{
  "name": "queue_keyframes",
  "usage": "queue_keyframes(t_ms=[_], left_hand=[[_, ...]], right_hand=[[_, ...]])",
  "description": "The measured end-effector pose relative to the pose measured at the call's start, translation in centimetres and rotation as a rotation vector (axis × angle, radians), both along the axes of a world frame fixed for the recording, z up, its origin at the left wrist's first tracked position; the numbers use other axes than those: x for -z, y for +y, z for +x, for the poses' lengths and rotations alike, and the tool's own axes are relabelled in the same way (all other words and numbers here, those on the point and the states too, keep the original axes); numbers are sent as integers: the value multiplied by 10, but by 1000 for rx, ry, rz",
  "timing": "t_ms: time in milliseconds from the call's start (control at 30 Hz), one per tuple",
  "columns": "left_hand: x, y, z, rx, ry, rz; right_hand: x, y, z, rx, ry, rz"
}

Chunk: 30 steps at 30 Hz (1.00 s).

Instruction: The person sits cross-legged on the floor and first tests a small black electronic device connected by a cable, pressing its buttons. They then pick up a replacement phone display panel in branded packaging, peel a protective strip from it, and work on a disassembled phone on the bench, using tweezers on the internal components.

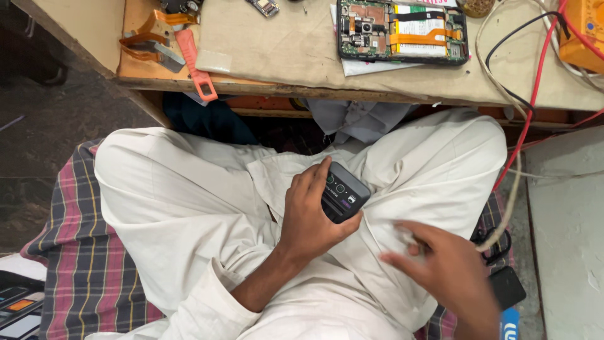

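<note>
My left hand (308, 217) grips a dark phone back cover (343, 192) with two round camera rings, held over my lap on the cream trousers (189, 201). To its right, my right hand (450, 271) hovers blurred above my right thigh, fingers spread, holding nothing. On the low wooden bench (283, 56) ahead lies an opened phone (402, 31) with its circuit board, battery and orange flex cable exposed, resting on white paper.
An orange-red plastic tool (196, 63) overhangs the bench's front edge beside orange flex strips (148, 41). Red, black and white cables (535, 82) run down at right from an orange meter (582, 31). A plaid cloth (82, 264) lies under me. A black phone (506, 286) lies near my right knee.
</note>
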<state>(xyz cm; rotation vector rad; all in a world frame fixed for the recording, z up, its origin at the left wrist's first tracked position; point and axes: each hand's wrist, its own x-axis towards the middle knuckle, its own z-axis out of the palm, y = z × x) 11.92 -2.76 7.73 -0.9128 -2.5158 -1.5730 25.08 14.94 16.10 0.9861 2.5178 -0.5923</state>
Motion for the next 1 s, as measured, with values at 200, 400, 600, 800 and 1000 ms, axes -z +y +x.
queue_keyframes(t_ms=[200, 400, 600, 800, 1000], left_hand=[[-11, -7, 2, 228, 8, 188], [-21, -8, 13, 477, 116, 164], [-21, -2, 23, 569, 130, -10], [-12, -3, 18, 408, 125, 7], [19, -3, 10, 317, -241, 61]], right_hand=[[-16, 27, 24, 4, 501, -232], [24, -10, 0, 24, 691, -849], [47, -13, 17, 182, 703, -787], [58, 92, 80, 691, 1382, -1023], [105, 197, 130, 1037, 1582, -675]])
